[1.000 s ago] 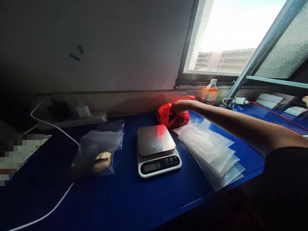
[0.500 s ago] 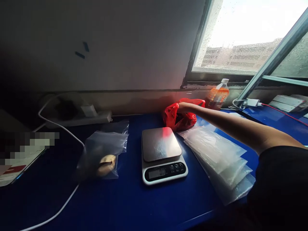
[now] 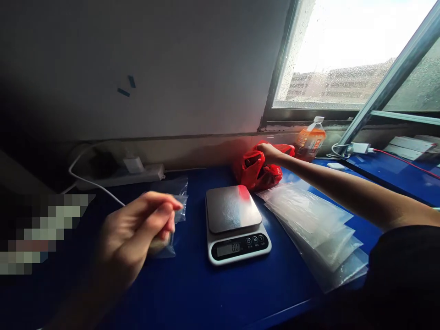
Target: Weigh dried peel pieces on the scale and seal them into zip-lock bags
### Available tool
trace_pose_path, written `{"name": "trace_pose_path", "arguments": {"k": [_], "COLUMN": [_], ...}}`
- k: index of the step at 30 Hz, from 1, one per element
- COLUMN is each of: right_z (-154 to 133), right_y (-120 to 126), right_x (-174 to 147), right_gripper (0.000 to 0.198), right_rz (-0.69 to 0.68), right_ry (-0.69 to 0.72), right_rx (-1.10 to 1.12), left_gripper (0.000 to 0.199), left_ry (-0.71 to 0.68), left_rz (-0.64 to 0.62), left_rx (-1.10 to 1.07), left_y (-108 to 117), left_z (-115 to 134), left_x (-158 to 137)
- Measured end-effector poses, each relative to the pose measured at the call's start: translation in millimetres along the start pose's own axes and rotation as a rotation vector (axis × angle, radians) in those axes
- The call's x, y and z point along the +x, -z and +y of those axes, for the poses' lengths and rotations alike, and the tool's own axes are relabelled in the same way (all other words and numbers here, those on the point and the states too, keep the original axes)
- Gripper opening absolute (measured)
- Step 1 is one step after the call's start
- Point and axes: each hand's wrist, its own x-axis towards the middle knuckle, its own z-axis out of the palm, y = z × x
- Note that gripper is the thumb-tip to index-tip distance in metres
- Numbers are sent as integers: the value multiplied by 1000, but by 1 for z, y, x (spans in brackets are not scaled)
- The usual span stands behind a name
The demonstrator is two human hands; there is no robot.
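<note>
1 clear bag (image 3: 169, 251) already has a pale lump (image 3: 157, 247) inside, behind the left hand (image 3: 139, 229). Its fingers curl close together, nothing seen in them. The right hand (image 3: 271, 153) is at the red bag (image 3: 253, 176); its fingers are hidden. The scale (image 3: 233, 211) says 0.0.

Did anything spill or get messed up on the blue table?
Nothing looks spilled or broken. The clear bags beside the scale are fanned unevenly, and the red bag is crumpled, but that's normal for thin plastic.
</note>
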Motion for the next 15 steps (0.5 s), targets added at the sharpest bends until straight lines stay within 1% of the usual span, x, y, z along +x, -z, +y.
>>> {"name": "trace_pose_path", "arguments": {"k": [1,2,4,5,6,9,10,11,13,15], "right_z": [0,1,5,7,9,11,8,3,-12,-34], "right_y": [5,10,20,25,30,39,40,40,38,32], "right_x": [-5,-11,-23,-30,-38,-66,-77,-90,-118,-143], "right_gripper": [7,8,12,14,16,21,23,25,27,22], "right_rz": [24,47,93,120,149,225,234,229,213,195], "right_ry": [-11,-24,-55,-67,-68,-32,-12,13,99,243], "right_rx": [27,54,101,167,275,748,878,948,950,784], "left_gripper": [18,16,14,15,15,19,21,23,25,23], "left_ry": [45,57,65,54,43,13,15,18,9,-20], "left_rz": [9,25,41,38,29,0,-5,-4,9,4], "left_rx": [-79,-133,-174,-156,-126,-17,17,48,107,175], "left_y": [-4,-7,-13,-16,-18,-19,-19,-18,-17,-19], "left_z": [-1,-2,-7,-9,-11,-16,-17,-18,-21,-23], "left_x": [12,22,39,45,49,50,48,44,36,27]}}
